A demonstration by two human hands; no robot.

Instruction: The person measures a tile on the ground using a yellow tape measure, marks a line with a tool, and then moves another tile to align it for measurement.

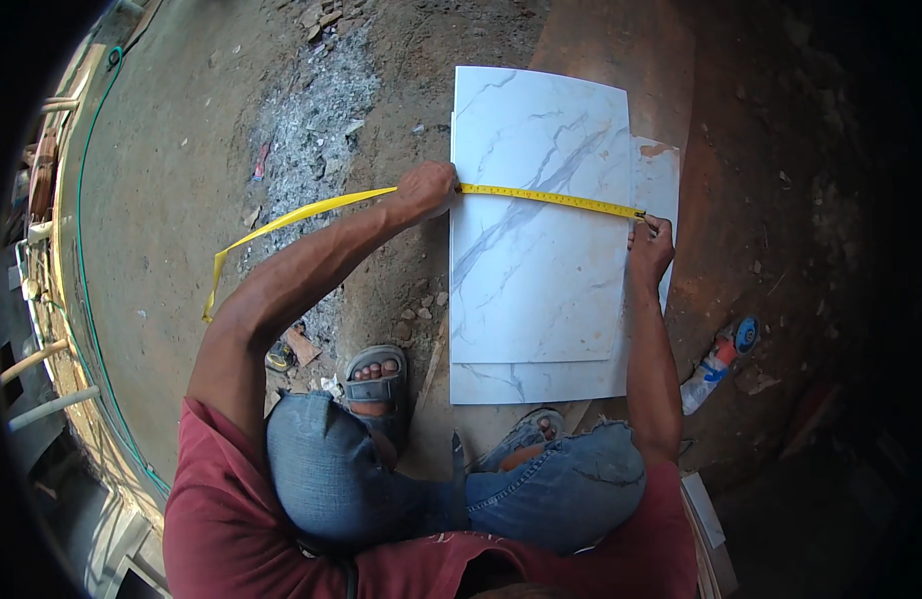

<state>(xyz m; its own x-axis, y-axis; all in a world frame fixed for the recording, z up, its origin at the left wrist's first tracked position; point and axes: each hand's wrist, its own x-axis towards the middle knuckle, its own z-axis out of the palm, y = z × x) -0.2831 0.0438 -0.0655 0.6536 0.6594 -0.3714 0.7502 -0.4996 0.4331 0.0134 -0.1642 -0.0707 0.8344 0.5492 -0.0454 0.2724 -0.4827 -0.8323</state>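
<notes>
A yellow tape measure blade [541, 196] lies stretched across a white marble-patterned tile [541, 280]. My left hand [428, 190] is closed on the blade at the tile's left edge. At the right edge, my right hand [652, 243] pinches the end of the blade. Left of my left hand, the loose blade bends down and passes behind my left arm. A small yellow and black case [279, 356] sits on the ground beyond that arm, partly hidden. Beneath the top tile lie other tiles, with edges showing at the near side and the right.
An angle grinder [725, 351] with a blue disc lies right of the tiles. Grey rubble [316, 120] and broken pieces spread across the ground at the left. A green hose [81, 230] runs along the far left, beside wooden poles [33, 361]. My sandalled feet are near the tiles.
</notes>
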